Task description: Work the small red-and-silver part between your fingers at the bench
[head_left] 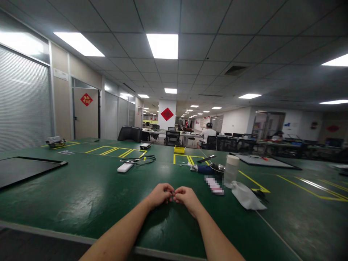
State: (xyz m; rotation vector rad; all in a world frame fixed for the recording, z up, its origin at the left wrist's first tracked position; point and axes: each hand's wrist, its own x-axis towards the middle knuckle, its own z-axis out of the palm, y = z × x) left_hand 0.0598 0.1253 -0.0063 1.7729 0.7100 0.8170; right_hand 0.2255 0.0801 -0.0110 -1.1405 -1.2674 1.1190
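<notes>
My left hand [160,195] and my right hand [186,198] meet above the green table [108,203], near its front edge. Both are closed in a pinch, thumbs and fingertips almost touching. Something tiny and dark seems to sit between the fingertips, too small to name. To the right of my right hand lies a flat, blurred-out pinkish card-like thing [214,185]. Beyond it stand a clear bottle with a white lid [231,170] and a white pouch [248,195]. A white power bank or adapter-like block [125,166] lies farther off to the left, beside black cables [140,159].
A dark blue rolled item [204,169] and a metal bowl [217,167] lie behind the card. Black-edged boards rest at left [24,170] and right [268,161]. A yellow box [179,149] stands at the far edge. A person [208,135] sits in the background.
</notes>
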